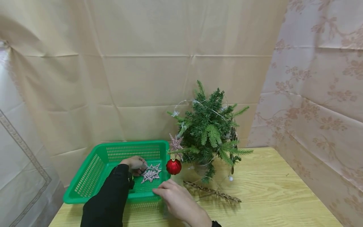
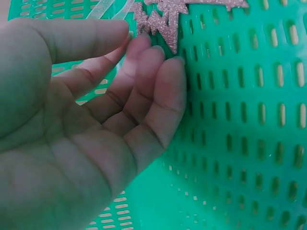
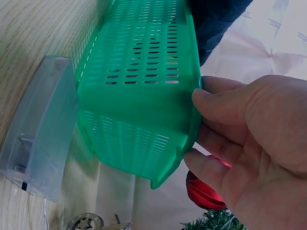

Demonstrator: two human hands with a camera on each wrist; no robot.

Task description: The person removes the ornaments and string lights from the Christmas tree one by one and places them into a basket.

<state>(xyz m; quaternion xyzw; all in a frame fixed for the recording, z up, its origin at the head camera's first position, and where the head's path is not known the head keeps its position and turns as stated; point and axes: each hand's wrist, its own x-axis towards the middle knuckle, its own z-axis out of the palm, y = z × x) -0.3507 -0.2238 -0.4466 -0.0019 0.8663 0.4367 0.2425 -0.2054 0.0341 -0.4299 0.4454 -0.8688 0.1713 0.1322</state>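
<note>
Inside the green plastic basket, my left hand reaches down beside a pink glittery star ornament. Its thumb and forefinger pinch the star's pale sheer ribbon in the left wrist view, with the other fingers curled below the star's points. My right hand grips the basket's near right corner, thumb on one side of the rim and fingers on the other. Just beyond that hand, a red ball ornament hangs from a branch of the small green tree.
Another pink star hangs on the tree's left side, and a wire garland loops round the top. A brown twig-like strip lies on the wooden table. Below the basket's rim stands a clear plastic box.
</note>
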